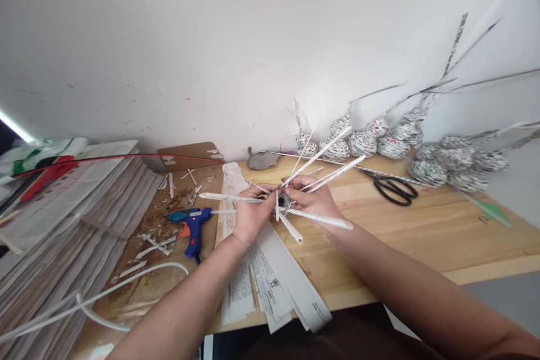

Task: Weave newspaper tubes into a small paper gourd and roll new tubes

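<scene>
My left hand [255, 214] and right hand [314, 197] meet on a bundle of paper tubes [277, 203], above the tabletop [379, 230], nearer its left edge than its right. I take the step to be working the tubes around the small core. To do it well, I would pin the core with the left and lay each tube snugly with the right, pulling evenly so the paper doesn't crease. The left is curled closed, thumb and fingers pinching beside the core; the right's thumb and fingertips are closed on tubes at its other side. From here I cannot tell whether the 2 hands' fingertips touch. Below them, printed paper strips [287, 278] reach the tabletop's front edge, so I would mind the lower tube ends.
</scene>
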`<state>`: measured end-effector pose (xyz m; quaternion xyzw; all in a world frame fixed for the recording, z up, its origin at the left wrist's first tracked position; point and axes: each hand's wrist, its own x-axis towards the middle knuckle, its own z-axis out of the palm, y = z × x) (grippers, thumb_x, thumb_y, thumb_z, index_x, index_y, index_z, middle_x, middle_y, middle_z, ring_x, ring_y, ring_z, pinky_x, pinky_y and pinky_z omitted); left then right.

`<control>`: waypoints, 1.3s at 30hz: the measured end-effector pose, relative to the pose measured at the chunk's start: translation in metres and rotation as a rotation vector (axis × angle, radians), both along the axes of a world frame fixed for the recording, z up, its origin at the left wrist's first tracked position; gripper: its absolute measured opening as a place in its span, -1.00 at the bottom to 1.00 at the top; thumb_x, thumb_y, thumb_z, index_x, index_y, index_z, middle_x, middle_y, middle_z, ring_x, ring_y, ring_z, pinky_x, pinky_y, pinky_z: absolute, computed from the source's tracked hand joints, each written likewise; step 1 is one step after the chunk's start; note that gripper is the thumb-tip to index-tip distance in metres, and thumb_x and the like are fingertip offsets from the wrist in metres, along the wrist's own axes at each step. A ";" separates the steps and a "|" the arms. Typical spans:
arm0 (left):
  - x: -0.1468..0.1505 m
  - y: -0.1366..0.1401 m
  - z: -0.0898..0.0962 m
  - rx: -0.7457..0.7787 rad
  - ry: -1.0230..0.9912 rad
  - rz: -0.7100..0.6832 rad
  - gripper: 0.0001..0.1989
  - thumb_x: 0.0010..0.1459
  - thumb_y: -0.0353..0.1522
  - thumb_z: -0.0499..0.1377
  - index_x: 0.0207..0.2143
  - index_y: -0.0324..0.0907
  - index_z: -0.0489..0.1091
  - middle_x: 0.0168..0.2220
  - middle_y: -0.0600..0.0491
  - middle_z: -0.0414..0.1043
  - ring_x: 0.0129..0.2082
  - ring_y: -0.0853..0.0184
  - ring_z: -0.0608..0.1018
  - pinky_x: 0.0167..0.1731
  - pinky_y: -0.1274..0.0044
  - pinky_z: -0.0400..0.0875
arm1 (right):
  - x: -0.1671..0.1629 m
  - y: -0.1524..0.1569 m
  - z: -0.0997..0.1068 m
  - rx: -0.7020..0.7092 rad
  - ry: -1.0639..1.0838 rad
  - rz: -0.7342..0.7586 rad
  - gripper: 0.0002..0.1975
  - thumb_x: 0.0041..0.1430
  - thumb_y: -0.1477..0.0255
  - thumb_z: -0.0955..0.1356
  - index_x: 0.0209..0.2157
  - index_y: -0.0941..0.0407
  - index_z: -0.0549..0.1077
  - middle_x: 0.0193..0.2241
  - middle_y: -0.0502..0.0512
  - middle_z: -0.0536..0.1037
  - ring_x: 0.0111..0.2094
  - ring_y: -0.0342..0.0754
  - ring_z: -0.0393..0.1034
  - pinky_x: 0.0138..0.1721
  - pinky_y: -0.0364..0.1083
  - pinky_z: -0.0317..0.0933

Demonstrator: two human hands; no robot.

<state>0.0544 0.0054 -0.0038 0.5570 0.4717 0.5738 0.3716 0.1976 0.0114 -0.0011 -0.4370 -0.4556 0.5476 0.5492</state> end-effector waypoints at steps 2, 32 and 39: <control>0.000 0.000 0.000 0.006 0.020 -0.013 -0.87 -0.02 -0.35 0.32 -0.39 -0.22 0.57 -0.35 -0.05 0.62 -0.33 0.25 0.62 -0.24 0.45 0.49 | 0.001 0.001 -0.001 -0.012 0.012 -0.035 -0.67 -0.23 0.31 0.53 -0.37 0.14 0.50 -0.52 0.02 0.55 -0.52 -0.05 0.43 -0.53 -0.10 0.31; -0.006 0.007 -0.009 0.044 0.161 0.006 -0.87 0.02 -0.34 0.26 -0.37 -0.20 0.56 -0.36 -0.03 0.60 -0.35 0.27 0.60 -0.25 0.47 0.48 | -0.009 -0.005 0.000 -0.029 0.099 -0.057 -0.68 -0.22 0.32 0.53 -0.37 0.13 0.50 -0.51 0.05 0.58 -0.47 -0.03 0.47 -0.40 -0.05 0.38; -0.008 0.006 -0.001 -0.081 0.115 -0.113 -0.71 -0.03 -0.26 0.33 -0.25 -0.23 0.56 -0.26 -0.09 0.61 -0.31 0.22 0.61 -0.29 0.46 0.48 | -0.008 -0.004 0.000 -0.053 0.122 -0.066 -0.72 -0.21 0.37 0.50 -0.37 0.11 0.48 -0.51 0.01 0.56 -0.53 -0.07 0.43 -0.47 -0.07 0.33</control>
